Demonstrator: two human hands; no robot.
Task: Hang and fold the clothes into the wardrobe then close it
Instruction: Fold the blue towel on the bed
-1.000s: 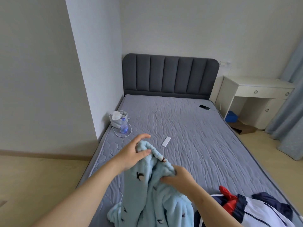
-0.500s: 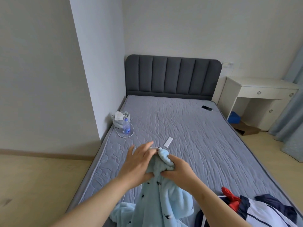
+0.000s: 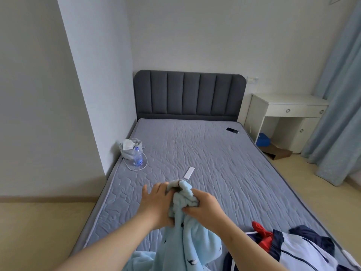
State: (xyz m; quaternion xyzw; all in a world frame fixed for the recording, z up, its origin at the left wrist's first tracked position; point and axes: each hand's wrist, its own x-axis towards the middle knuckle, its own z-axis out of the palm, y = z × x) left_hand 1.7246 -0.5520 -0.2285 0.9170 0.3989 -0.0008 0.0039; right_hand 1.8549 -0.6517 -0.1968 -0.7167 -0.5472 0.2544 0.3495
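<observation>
Fingers of my right hand (image 3: 204,207) clench the bunched top of the pale blue fleece garment (image 3: 188,243), held above the near end of the bed (image 3: 214,159); my left hand (image 3: 156,205) grips the same bunch just beside it, thumb out.

On the bed (image 3: 214,163), a bottle (image 3: 138,156) stands left, a phone (image 3: 232,130) far right, clothes (image 3: 300,251) nearest.

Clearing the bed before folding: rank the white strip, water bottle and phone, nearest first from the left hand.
From the left hand:
1. White strip, just ahead, mid-bed.
2. Water bottle, off to the left.
3. Phone, far right edge.
</observation>
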